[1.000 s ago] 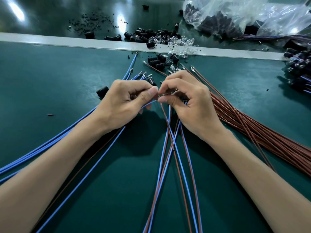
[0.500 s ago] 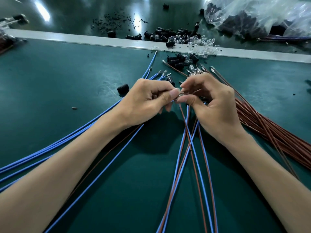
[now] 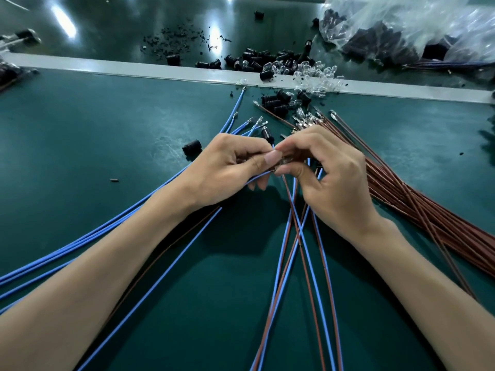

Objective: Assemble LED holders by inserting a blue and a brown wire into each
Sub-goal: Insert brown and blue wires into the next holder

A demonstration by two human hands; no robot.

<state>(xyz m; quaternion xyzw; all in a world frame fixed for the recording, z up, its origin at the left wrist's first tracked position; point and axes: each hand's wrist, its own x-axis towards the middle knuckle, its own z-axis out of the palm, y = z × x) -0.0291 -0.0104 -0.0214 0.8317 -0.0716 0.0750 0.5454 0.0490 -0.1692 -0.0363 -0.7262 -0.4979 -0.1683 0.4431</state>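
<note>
My left hand (image 3: 227, 167) is curled round a small LED holder that its fingers mostly hide, and a blue wire (image 3: 258, 176) runs out beneath the thumb. My right hand (image 3: 332, 180) pinches the tip of a brown wire (image 3: 290, 199) between thumb and forefinger, right against the left thumb, where a small shiny part (image 3: 284, 162) shows. Both hands hover above the green mat (image 3: 93, 135). Loose blue wires (image 3: 107, 231) fan out to the left. A thick bundle of brown wires (image 3: 428, 210) lies to the right.
A lone black holder (image 3: 192, 147) lies left of my left hand. More black holders (image 3: 273, 101) and clear LEDs (image 3: 316, 76) are piled along the white strip (image 3: 134, 69). A plastic bag of parts (image 3: 401, 28) sits far right. Crossed blue and brown wires (image 3: 297, 263) trail toward me.
The view has swung left, so the table contents sit further right in the picture. Both hands stay pressed together at the fingertips with hardly any visible motion.
</note>
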